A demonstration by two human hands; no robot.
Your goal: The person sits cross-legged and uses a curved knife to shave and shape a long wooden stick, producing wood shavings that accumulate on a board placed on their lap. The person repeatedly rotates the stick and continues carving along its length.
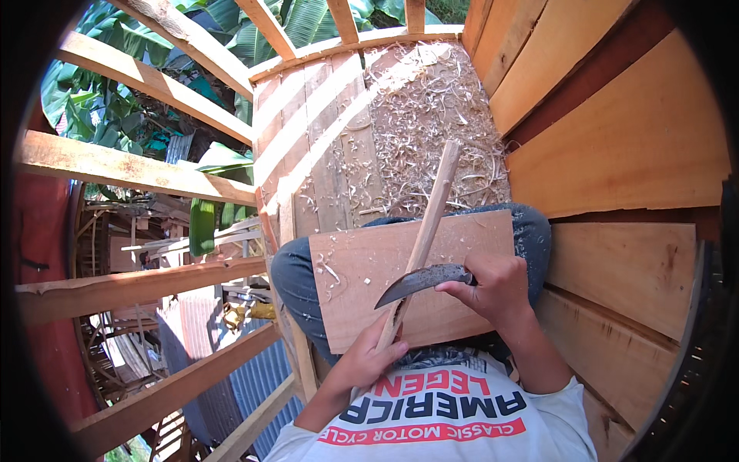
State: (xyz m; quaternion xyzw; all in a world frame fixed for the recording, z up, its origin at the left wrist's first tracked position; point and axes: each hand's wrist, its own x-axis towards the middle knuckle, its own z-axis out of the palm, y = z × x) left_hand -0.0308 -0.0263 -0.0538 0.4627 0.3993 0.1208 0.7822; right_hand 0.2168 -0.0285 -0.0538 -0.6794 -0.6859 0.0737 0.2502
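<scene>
A long, pale wooden stick (433,212) slants up and away from my body over a flat plywood board (350,266) on my lap. My left hand (371,358) is wrapped round the stick's near end, close to my shirt. In my right hand (493,286) is a knife with a dark, broad, curved blade (423,281); the fist closes round its handle, thumb laid toward the blade. The blade lies across the stick just beyond my left hand, its tip pointing left. Beside that crossing the stick shows a dark, rough patch. Some shavings (331,269) rest on the board's left part.
Curled wood shavings (431,100) cover much of the plank floor (315,154) ahead. A plank wall (616,146) rises close on my right. Along the left runs a railing of wooden bars (146,173), with a drop to metal roofing (258,393) and banana leaves (308,31) beyond.
</scene>
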